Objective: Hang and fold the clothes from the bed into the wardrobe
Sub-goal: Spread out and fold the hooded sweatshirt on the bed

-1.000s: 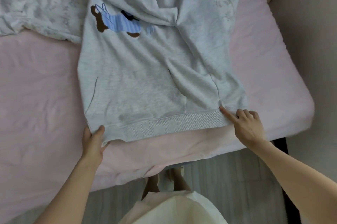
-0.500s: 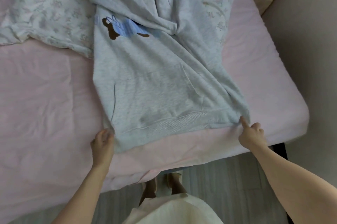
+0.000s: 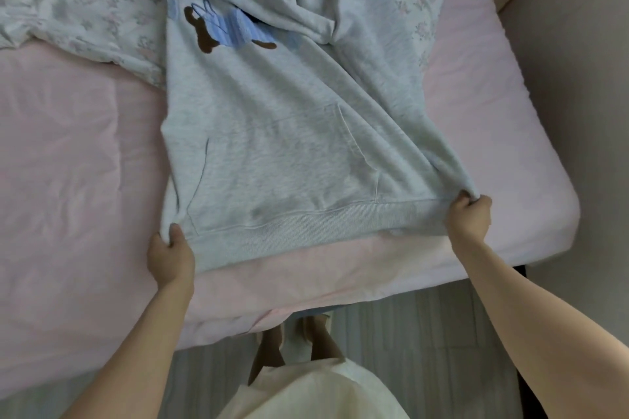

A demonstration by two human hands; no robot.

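Floral duvet (image 3: 78, 3) bunched at far side of bed (image 3: 68, 153), partly under hoodie's top; its edge shows again at hoodie's right. Hoodie (image 3: 272, 132) grey, w/ brown-and-blue figure on chest, lies front up across pink sheet, hem toward the person, near bed's near edge. Sleeve and hood folded over upper part, creased. Front pocket flat above hem rib.

Left hand (image 3: 170, 255) at hem's left corner, fingers (image 3: 175, 231) curled, pinching fabric. Right hand (image 3: 471, 217) at hem's right corner, fingers curled tight round a gathered bit of cloth; hem looks stretched between both. Forearms reach in from below, spread apart.

Bed's right corner rounded, beige wall just beside. Grey plank floor (image 3: 425, 333) below; person's feet near bed edge, pale garment at frame bottom.
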